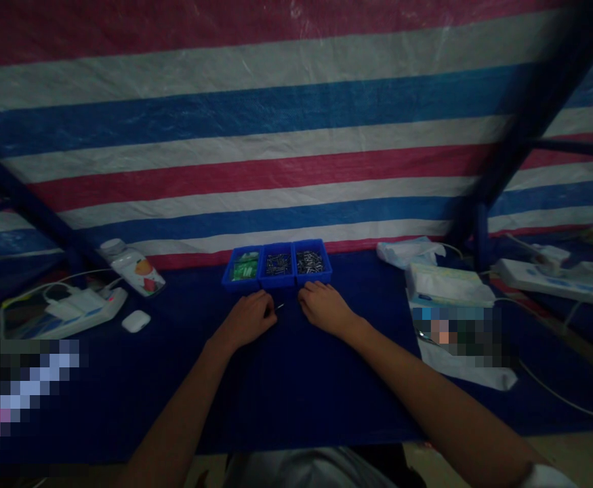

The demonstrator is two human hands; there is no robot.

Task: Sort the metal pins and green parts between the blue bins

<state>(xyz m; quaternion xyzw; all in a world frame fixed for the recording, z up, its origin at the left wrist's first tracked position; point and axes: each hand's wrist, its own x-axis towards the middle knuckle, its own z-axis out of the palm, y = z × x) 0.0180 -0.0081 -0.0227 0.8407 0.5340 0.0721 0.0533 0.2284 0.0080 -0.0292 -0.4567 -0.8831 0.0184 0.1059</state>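
Three small blue bins stand side by side at the back of the dark blue table [286, 393]. The left bin [243, 267] holds green pieces; the middle bin [278, 264] and the right bin [310, 261] hold small metal parts. My left hand [248, 317] rests on the table just before the bins, fingers curled in a pinch on a thin metal pin [279, 306] that sticks out to the right. My right hand [322, 305] lies palm down beside it with fingers curled under; what it holds, if anything, is hidden.
A white power strip with chargers [80, 305], a bottle lying on its side [134, 268] and a white earbud case [136, 320] sit at the left. White cloth and packets [448, 285] lie at the right, with another power strip [555, 274]. A striped tarp hangs behind.
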